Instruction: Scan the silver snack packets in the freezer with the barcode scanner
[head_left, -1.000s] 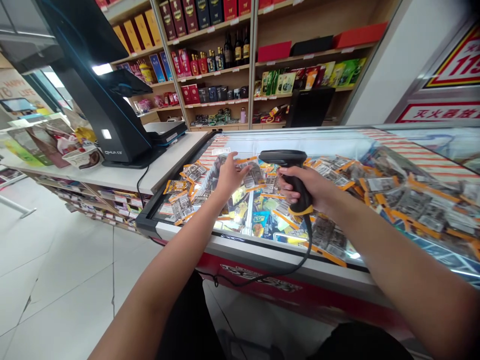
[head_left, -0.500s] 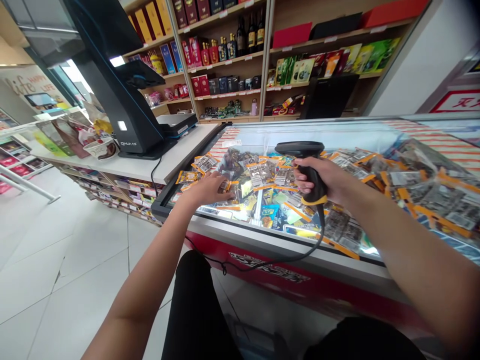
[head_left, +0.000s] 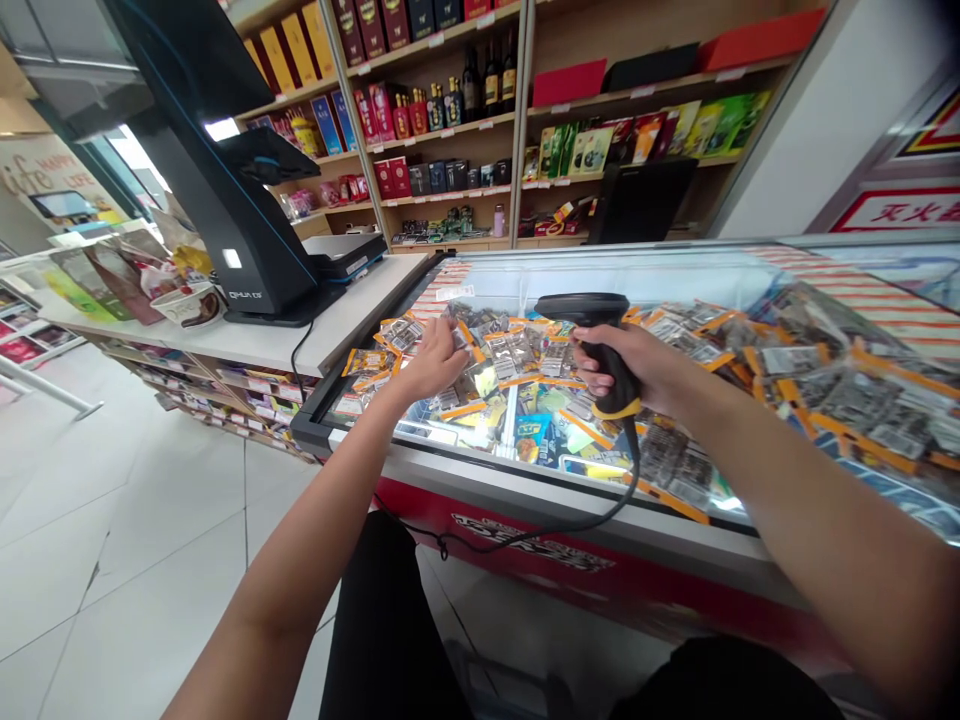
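Head view, landmark the black scanner (head_left: 585, 306). Change noted: half a second ago the left hand (head_left: 437, 358) lay flat and spread, well left of the scanner; now it is slightly nearer the scanner and farther from the camera, knuckles arched.

Left grip: fingers bent inward among the orange-edged packets (head_left: 514, 352) on the glass-topped chest (head_left: 465, 475). One packet's orange edge shows just beside the fingers. Whether I have hold of it, I cannot tell; the hand hides the fingertips.

Right grip: no change. The right hand (head_left: 637, 365) stays wrapped round the scanner's handle, holding it above the packets, the cable (head_left: 636, 450) hanging below the scanner. A larger heap of packets (head_left: 795, 380) lies right of the scanner, with no fingers on it.

Reading, moderate confidence: the work in hand is now on my left side, singling out or shifting a packet. The scanner's share looks idle, as its head is well apart from whatever the left fingers are at. Left-hand hold unconfirmed until those fingertips show.
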